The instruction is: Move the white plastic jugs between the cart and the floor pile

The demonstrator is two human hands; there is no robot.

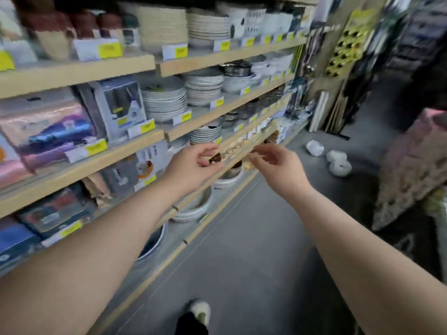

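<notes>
Both my bare arms reach out to the front edge of a wooden shelf [244, 151] in a shop aisle. My left hand [193, 165] has its fingers curled and pinches a small dark brown object [215, 157] at the shelf edge. My right hand [278, 163] hovers just to the right of it, fingers loosely bent toward the same spot, with nothing visible in it. Small pale and tan items [242, 143] lie in a row along that shelf behind my fingertips. The picture is blurred, so I cannot identify the dark object.
Stacks of white plates [164, 100] and bowls [205, 88] fill the shelves above, with boxed goods [121, 105] to the left and yellow price tags. White round tins [193, 209] stand on the lowest shelf. White lumps [338, 163] lie on the grey floor; my shoe [200, 310] shows below.
</notes>
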